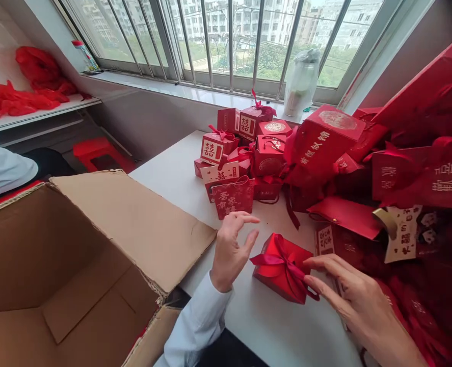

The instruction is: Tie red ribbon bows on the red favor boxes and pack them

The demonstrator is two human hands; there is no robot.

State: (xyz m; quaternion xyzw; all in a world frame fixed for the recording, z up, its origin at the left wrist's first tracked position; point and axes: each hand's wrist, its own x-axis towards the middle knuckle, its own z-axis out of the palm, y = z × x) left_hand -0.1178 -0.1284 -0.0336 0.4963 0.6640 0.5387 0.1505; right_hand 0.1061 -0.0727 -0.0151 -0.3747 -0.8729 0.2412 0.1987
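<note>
A small red gift box (268, 283) tied with a dark pink ribbon bow (283, 260) sits on the white table in front of me. My right hand (350, 293) is at its right side, thumb and fingertips on the box's edge by the ribbon. A ribbon end hangs below that thumb. To the box's upper left, my left hand (234, 250) is raised with fingers curved and apart, holding nothing. Just behind the left hand stands a dark red printed gift bag (232, 196).
An open cardboard box (96, 275) stands at left, its flap (134, 219) over the table's edge. Red gift boxes (269, 153) and bags (417, 171) are heaped behind and right. A plastic jar (301, 86) is on the windowsill. A person's sleeve (6, 165) shows far left, near a red stool (99, 153).
</note>
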